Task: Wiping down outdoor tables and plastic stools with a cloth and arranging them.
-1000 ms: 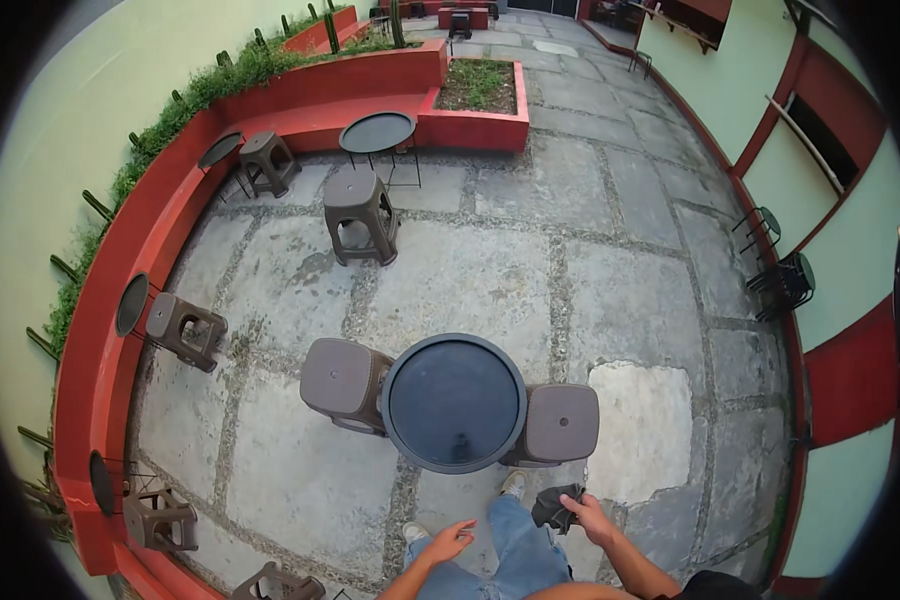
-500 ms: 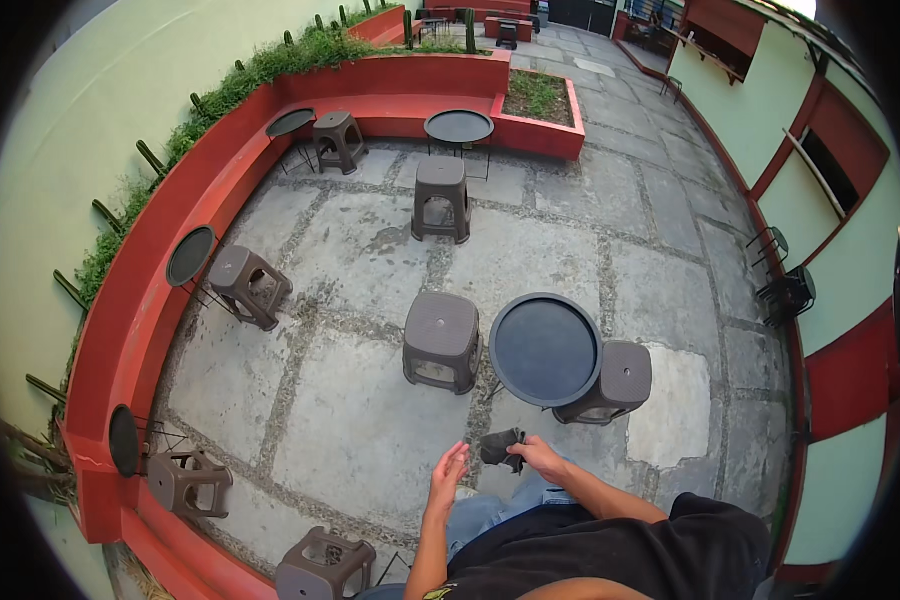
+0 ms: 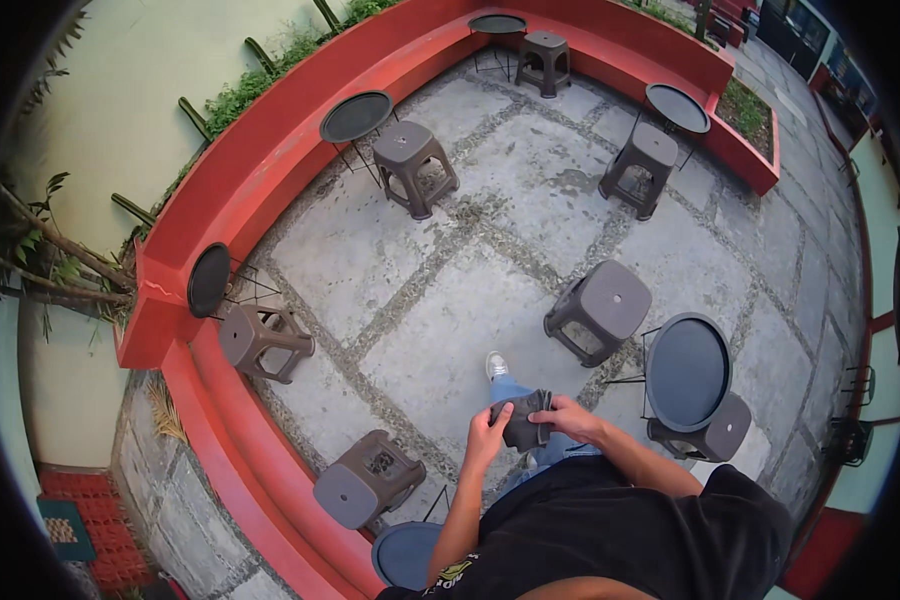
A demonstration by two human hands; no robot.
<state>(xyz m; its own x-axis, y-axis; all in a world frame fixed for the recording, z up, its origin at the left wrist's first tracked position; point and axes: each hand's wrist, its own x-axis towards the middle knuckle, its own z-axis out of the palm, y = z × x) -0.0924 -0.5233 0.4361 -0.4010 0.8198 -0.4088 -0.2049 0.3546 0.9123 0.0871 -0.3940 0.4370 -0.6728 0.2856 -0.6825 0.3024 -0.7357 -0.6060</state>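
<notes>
Beyond fingers (image 3: 540,416), slightly right: brown stool (image 3: 610,300). Right of fingers, blocking that side: round black table (image 3: 688,368), partly covering second stool (image 3: 732,428). Left of fingers, nearer the body: third stool (image 3: 345,495), beside lower table (image 3: 407,553) partly hidden by left forearm. Farther left, curving round beyond: red bench (image 3: 240,165), other tables (image 3: 357,117) along it. Just beyond fingers: white shoe (image 3: 496,366). Gripping crumpled dark cloth (image 3: 522,426) between left hand (image 3: 485,432) and right hand (image 3: 572,418), fingers closed on opposite sides, thumbs on top.
</notes>
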